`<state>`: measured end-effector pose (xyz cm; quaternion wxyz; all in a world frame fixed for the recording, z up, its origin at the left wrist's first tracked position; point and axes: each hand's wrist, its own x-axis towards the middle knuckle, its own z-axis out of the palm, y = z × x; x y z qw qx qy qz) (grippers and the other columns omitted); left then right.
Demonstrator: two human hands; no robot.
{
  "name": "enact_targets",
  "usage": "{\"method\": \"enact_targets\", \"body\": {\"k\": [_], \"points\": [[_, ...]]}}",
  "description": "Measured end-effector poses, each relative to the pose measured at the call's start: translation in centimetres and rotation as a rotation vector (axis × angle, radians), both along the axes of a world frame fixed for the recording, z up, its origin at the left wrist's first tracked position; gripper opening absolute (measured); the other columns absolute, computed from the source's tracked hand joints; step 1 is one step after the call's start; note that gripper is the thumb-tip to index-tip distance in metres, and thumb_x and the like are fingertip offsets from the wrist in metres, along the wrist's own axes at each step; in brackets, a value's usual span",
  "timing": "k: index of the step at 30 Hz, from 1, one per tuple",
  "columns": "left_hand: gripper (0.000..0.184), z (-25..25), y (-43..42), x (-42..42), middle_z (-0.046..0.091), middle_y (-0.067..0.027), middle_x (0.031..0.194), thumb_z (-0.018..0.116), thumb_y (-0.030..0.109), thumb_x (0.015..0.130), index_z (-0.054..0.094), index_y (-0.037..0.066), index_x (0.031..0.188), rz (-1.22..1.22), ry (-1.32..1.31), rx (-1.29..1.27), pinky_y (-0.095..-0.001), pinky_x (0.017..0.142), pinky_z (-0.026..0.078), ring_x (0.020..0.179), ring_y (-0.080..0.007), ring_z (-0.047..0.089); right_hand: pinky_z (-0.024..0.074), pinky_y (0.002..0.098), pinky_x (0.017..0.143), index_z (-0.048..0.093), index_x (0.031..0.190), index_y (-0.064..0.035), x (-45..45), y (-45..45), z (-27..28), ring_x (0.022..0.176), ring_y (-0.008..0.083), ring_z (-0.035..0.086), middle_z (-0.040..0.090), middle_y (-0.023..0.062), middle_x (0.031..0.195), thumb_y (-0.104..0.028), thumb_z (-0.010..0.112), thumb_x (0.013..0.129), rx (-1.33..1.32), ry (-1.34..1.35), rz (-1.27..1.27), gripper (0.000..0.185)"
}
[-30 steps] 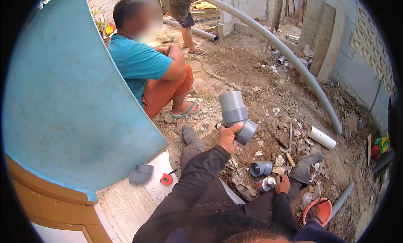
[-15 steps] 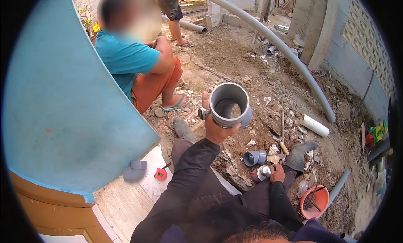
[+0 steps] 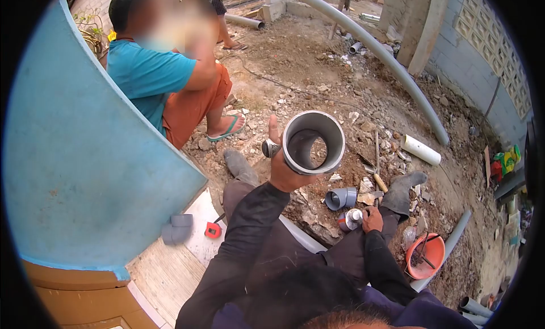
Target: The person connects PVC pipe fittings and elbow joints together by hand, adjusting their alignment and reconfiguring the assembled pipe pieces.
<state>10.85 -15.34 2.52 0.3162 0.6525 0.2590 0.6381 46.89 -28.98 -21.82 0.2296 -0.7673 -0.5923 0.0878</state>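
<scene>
My left hand (image 3: 288, 173), raised in front of me, is closed around a wide grey plastic pipe fitting (image 3: 314, 143). Its open mouth faces me and ground shows through the bore. A small round dark piece with a silvery rim (image 3: 271, 148) sits at the fingers of this hand; its kind is unclear. Down by my right knee, my right hand (image 3: 372, 219) is closed at the side of a small red-and-white can with a pale top (image 3: 350, 219). Its far fingers are hidden. Just beyond the can, a grey elbow fitting (image 3: 341, 199) lies on the rubble.
A person in a teal shirt (image 3: 150, 73) squats at the left by a blue wall (image 3: 96, 153). Another grey elbow (image 3: 178, 229) and a red tape measure (image 3: 213, 230) lie on the ledge. An orange bucket (image 3: 427, 257), a wooden-handled trowel (image 3: 380, 182) and a white pipe (image 3: 420, 149) are at the right.
The view has shifted, so most surroundings appear higher and slightly to the left. The squatting person's arm has risen toward the head. Both my hands keep their holds.
</scene>
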Motion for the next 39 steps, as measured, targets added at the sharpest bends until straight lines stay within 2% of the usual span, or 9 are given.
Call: {"method": "enact_targets", "body": {"k": [2, 5, 10, 14, 21, 24, 26, 32, 39], "points": [[0.079, -0.8, -0.2, -0.7, 0.064, -0.0137, 0.121, 0.088, 0.012, 0.06, 0.054, -0.002, 0.13, -0.186, -0.024, -0.161, -0.0368, 0.101, 0.048, 0.115, -0.0227, 0.061, 0.0495, 0.0452, 0.083, 0.068, 0.094, -0.0094, 0.0, 0.0, 0.0, 0.094, 0.0366, 0.063, 0.065, 0.0156, 0.096, -0.024, 0.064, 0.091, -0.015, 0.045, -0.005, 0.016], [0.078, -2.0, 0.3, -0.9, 0.064, -0.0121, 0.122, 0.087, 0.013, 0.062, 0.054, -0.002, 0.131, -0.293, -0.02, -0.252, -0.0369, 0.099, 0.049, 0.112, -0.0215, 0.063, 0.0495, 0.0454, 0.082, 0.068, 0.094, -0.0096, -0.1, 0.1, 0.2, 0.094, 0.0368, 0.063, 0.065, 0.0156, 0.096, -0.024, 0.064, 0.091, -0.05, 0.036, -0.039, 0.016], [0.078, -1.9, 0.1, -0.1, 0.064, -0.0114, 0.121, 0.084, 0.025, 0.064, 0.053, -0.003, 0.13, -0.503, -0.254, -0.393, -0.0339, 0.092, 0.052, 0.107, -0.0194, 0.064, 0.0492, 0.0459, 0.082, 0.068, 0.094, -0.0092, 0.0, 0.1, 0.1, 0.094, 0.0375, 0.063, 0.065, 0.0156, 0.096, -0.024, 0.063, 0.091, -0.012, 0.039, -0.024, 0.016], [0.085, -3.0, 0.0, 0.6, 0.058, -0.0189, 0.129, 0.074, 0.035, 0.074, 0.039, -0.002, 0.142, -0.707, -0.514, -0.629, -0.0403, 0.092, 0.056, 0.112, -0.0276, 0.064, 0.0489, 0.0463, 0.083, 0.068, 0.095, -0.0087, -0.3, -0.2, 0.5, 0.095, 0.0389, 0.063, 0.066, 0.016, 0.098, -0.023, 0.063, 0.092, -0.018, 0.065, -0.048, 0.016], [0.089, -4.3, 1.0, 0.4, 0.055, -0.0245, 0.132, 0.073, 0.037, 0.077, 0.035, -0.003, 0.146, -0.894, -0.753, -0.756, -0.0437, 0.097, 0.056, 0.114, -0.0332, 0.063, 0.0496, 0.0393, 0.079, 0.069, 0.099, -0.0044, -0.2, 1.3, -1.0, 0.084, 0.0284, 0.064, 0.067, 0.0134, 0.088, -0.019, 0.065, 0.091, 0.264, 0.32, -0.093, 0.017], [0.091, -4.4, 0.8, 0.3, 0.056, -0.0247, 0.131, 0.075, 0.034, 0.074, 0.035, -0.003, 0.146, -0.911, -0.735, -0.717, -0.0452, 0.097, 0.055, 0.116, -0.0344, 0.062, 0.0489, 0.0313, 0.077, 0.068, 0.101, -0.0014, -3.8, 4.2, 1.9, 0.081, 0.0164, 0.061, 0.064, 0.0066, 0.085, -0.017, 0.063, 0.095, 0.363, 0.649, -0.096, 0.018], [0.093, -5.1, 0.9, 0.1, 0.057, -0.0226, 0.13, 0.078, 0.029, 0.069, 0.036, -0.003, 0.146, -0.874, -0.625, -0.671, -0.0444, 0.098, 0.054, 0.117, -0.0331, 0.062, 0.0484, 0.0276, 0.082, 0.065, 0.112, -0.0008, -8.6, 4.8, 9.4, 0.091, 0.0135, 0.06, 0.065, 0.0058, 0.095, -0.024, 0.063, 0.099, 0.35, 0.901, 0.051, 0.027], [0.088, -2.4, -0.4, 0.3, 0.063, -0.0111, 0.125, 0.089, 0.02, 0.06, 0.049, 0.0, 0.136, -0.617, -0.327, -0.498, -0.0355, 0.098, 0.05, 0.113, -0.0213, 0.062, 0.0412, 0.0428, 0.106, 0.027, 0.151, -0.0052, -17.7, 4.8, 22.3, 0.129, 0.0276, 0.047, 0.041, 0.0176, 0.142, -0.049, 0.083, 0.075, 0.322, 1.352, 0.563, 0.105], [0.087, -2.5, -1.3, -0.1, 0.065, -0.0086, 0.121, 0.097, 0.023, 0.057, 0.055, 0.0, 0.13, -0.513, -0.047, -0.468, -0.0347, 0.097, 0.05, 0.11, -0.0185, 0.062, 0.0395, 0.0425, 0.109, 0.028, 0.148, -0.0031, -19.1, 4.8, 22.3, 0.13, 0.028, 0.045, 0.04, 0.0186, 0.139, -0.03, 0.084, 0.071, 0.36, 1.295, 0.472, 0.099]]}}
